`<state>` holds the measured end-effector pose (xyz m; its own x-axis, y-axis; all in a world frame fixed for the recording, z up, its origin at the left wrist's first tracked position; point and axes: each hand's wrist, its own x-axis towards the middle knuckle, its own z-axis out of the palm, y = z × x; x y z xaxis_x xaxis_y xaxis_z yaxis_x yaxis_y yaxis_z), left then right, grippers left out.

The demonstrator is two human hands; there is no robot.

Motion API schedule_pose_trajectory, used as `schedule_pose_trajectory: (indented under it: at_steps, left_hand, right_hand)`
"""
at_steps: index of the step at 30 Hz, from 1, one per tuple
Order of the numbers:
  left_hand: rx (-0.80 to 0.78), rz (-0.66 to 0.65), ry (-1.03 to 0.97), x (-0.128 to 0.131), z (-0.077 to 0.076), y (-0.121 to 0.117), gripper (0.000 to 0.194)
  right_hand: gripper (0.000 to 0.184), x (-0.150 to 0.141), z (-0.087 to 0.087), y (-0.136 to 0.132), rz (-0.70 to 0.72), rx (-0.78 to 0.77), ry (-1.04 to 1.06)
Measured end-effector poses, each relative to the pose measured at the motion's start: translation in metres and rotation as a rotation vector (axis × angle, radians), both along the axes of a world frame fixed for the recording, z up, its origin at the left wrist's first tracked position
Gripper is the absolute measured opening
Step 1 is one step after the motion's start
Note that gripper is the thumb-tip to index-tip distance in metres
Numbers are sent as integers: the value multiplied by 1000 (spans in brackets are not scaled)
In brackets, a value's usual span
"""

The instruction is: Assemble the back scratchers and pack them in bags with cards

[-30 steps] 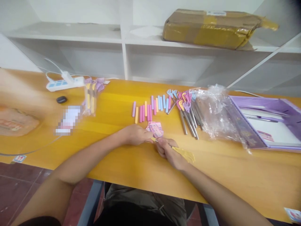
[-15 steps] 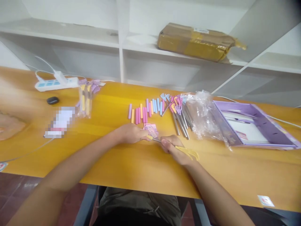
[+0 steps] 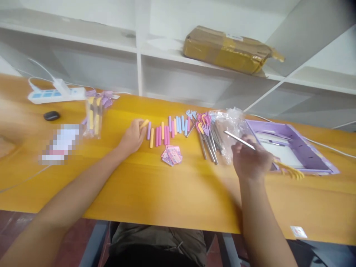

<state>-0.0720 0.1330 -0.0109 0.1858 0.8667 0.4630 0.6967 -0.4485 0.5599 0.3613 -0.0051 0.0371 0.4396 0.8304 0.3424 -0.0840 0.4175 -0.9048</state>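
My left hand [image 3: 132, 136] is closed on a short yellow handle sleeve [image 3: 144, 123], just left of the row of coloured sleeves [image 3: 164, 135]. In my right hand [image 3: 251, 158] is a back scratcher with a bare metal rod [image 3: 239, 139] pointing up and left. Its yellow claw head [image 3: 289, 170] sticks out to the right, in front of the purple box. Between my hands lie small pink printed cards [image 3: 172, 155], fanned in a pile. More back scratchers with metal rods [image 3: 210, 142] and pink, yellow, purple and blue claws rest left of my right hand.
Clear plastic wrap [image 3: 226, 124] lies beside the open purple box [image 3: 314, 163]. Bagged yellow-handled back scratchers [image 3: 94, 118], a blurred-out phone [image 3: 61, 142], a black case [image 3: 51, 115] and a white power strip [image 3: 57, 95] are at left. A taped carton [image 3: 222, 50] sits on the shelf.
My hands have moved apart from the middle. The yellow sleeve has come off the rod's end; my left hand carried it left, and the right took the back scratcher right.
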Motion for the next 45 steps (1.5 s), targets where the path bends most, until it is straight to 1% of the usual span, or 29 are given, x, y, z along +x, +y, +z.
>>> schedule_pose_trajectory:
  at_steps: [2, 4, 6, 7, 9, 10, 12, 14, 16, 18, 21, 24, 26, 28, 30, 32, 33, 34, 36, 38, 39, 41, 43, 45]
  left_hand:
    - [-13, 47, -51, 10, -10, 1, 44]
    - [-25, 70, -70, 14, -15, 2, 52]
    - [-26, 39, -58, 12, -15, 3, 49]
    - [-23, 18, -44, 11, -14, 3, 45]
    - [-29, -20, -9, 10, -11, 1, 39]
    - [-39, -34, 8, 10, -10, 0, 36]
    - [-61, -51, 32, 11, -8, -2, 32]
    - [-73, -67, 45, 12, -7, -3, 30]
    - [-86, -86, 52, 11, -6, -2, 29]
    - [-113, -99, 51, 11, -7, -1, 29]
    - [-138, -85, 49, 12, -9, -1, 30]
    - [-141, -50, 69, 15, -9, -2, 31]
    - [-136, -19, 88, 13, -3, 1, 33]
    - [-107, 24, 105, 1, 10, 9, 33]
    - [-43, 108, 153, -20, 27, 20, 33]
    - [51, 282, 327, -48, 44, 32, 35]
    - [62, 376, 398, -61, 51, 38, 41]
    - [37, 481, 432, -73, 57, 43, 49]
    - [-112, 676, 426, -90, 64, 50, 63]
    - [-255, 790, 412, -98, 67, 52, 68]
    - [-289, 814, 415, -99, 68, 52, 67]
    - [-287, 825, 432, -99, 71, 50, 63]
    - [-264, 789, 451, -100, 73, 49, 62]
    - [-257, 705, 473, -101, 76, 49, 58]
  right_hand:
    - [27, -6, -7, 10, -31, -22, -9]
    - [33, -8, -13, 14, -95, -1, -7]
    - [40, -6, -17, 15, -192, -8, -59]
    - [43, -5, -19, 14, -251, -27, -128]
    - [41, -2, -24, 14, -353, -104, -362]
    - [36, -1, -27, 15, -377, -154, -504]
    - [23, 0, -34, 20, -377, -233, -769]
    - [14, 0, -43, 29, -353, -248, -950]
    - [11, 1, -52, 38, -345, -224, -1051]
    - [13, 2, -59, 45, -342, -224, -1113]
    - [17, 5, -66, 49, -299, -256, -1201]
    - [20, 6, -69, 47, -298, -223, -1231]
    - [21, 6, -69, 45, -324, -181, -1217]
    - [21, 5, -67, 41, -346, -150, -1193]
    - [19, 2, -64, 36, -357, -133, -1156]
    - [18, -1, -59, 31, -355, -121, -1117]
    - [18, -3, -57, 28, -353, -116, -1102]
    - [17, -4, -55, 26, -351, -113, -1090]
    - [17, -7, -52, 22, -349, -106, -1070]
    - [17, -9, -50, 21, -344, -97, -1053]
    - [18, -10, -49, 20, -338, -92, -1046]
    - [18, -12, -49, 20, -319, -79, -1034]
    - [18, -14, -49, 20, -298, -67, -1027]
    - [18, -16, -48, 19, -281, -66, -1021]
